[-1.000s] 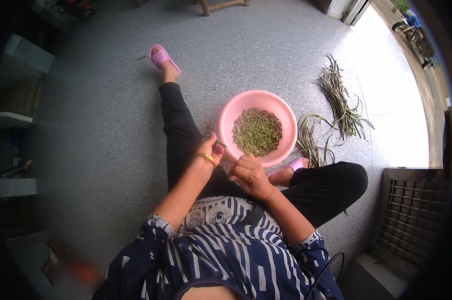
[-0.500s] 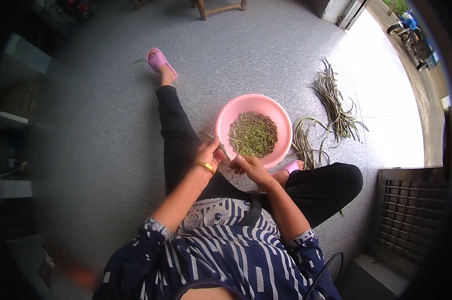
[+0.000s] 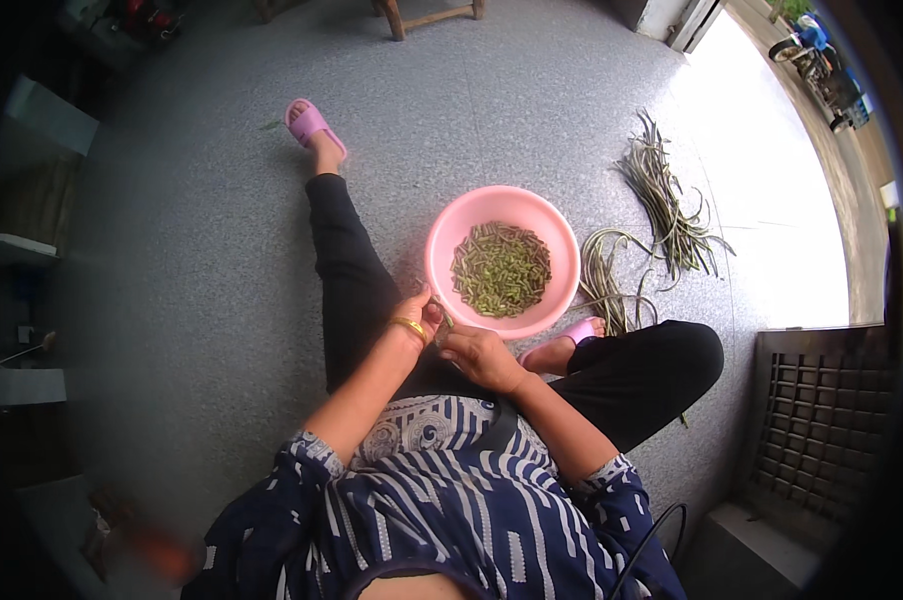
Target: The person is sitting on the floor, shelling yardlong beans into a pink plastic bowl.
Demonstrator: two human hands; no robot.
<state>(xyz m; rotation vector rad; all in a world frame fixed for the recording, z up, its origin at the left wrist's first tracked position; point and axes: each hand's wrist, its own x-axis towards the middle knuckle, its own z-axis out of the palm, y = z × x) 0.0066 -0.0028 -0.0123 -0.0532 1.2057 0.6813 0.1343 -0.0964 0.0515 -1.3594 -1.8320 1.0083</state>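
My left hand [image 3: 420, 314], with a gold bracelet at its wrist, is closed around green long beans [image 3: 442, 312] at the near-left rim of a pink basin [image 3: 562, 235]. Close beside it, lower and to the right, my right hand [image 3: 482, 360] has its fingers curled at the near end of the same beans. Short cut pieces of long bean [image 3: 502, 268] cover the basin's bottom. How many beans I hold is hidden by my fingers.
Right of the basin, whole long beans [image 3: 662, 200] lie on the grey speckled floor, with a smaller bunch [image 3: 612, 265] nearer. My legs stretch around the basin in pink slippers [image 3: 312, 122]. A wooden stool [image 3: 437, 18] stands far off; a lattice panel [image 3: 812, 420] is at right.
My right hand has drawn down and left, nearer to my body and away from the basin. My left hand stays nearly in place, its fingers more closed around the beans.
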